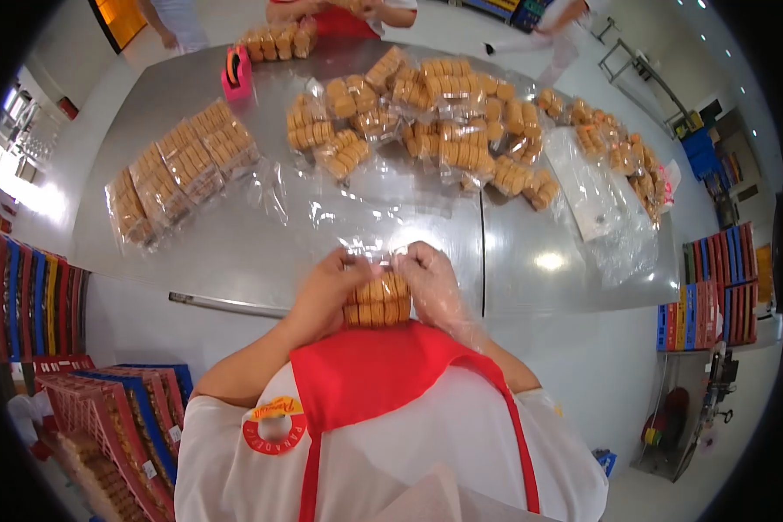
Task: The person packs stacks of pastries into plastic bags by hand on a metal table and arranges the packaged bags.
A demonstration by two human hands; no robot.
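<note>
A clear plastic bag of biscuits (378, 303) stands at the table's near edge, close to my red apron, its round brown biscuits stacked in rows. My left hand (326, 289) pinches the left side of the bag's top, thumb pointing inward. On the other side, my right hand (430, 280), in what looks like a clear plastic glove, grips the top with fingers curled. Loose clear film (370, 230) stretches out beyond both hands, shiny with glare. Whether the bag's mouth is sealed, I cannot tell.
Filled biscuit packs (183, 165) lie in a row on the left of the steel table (261, 252). A large pile of packs (452, 122) covers the far middle. A pink tape dispenser (236, 74) stands far left; plastic sheets (596, 204) lie right. A co-worker (344, 17) stands opposite.
</note>
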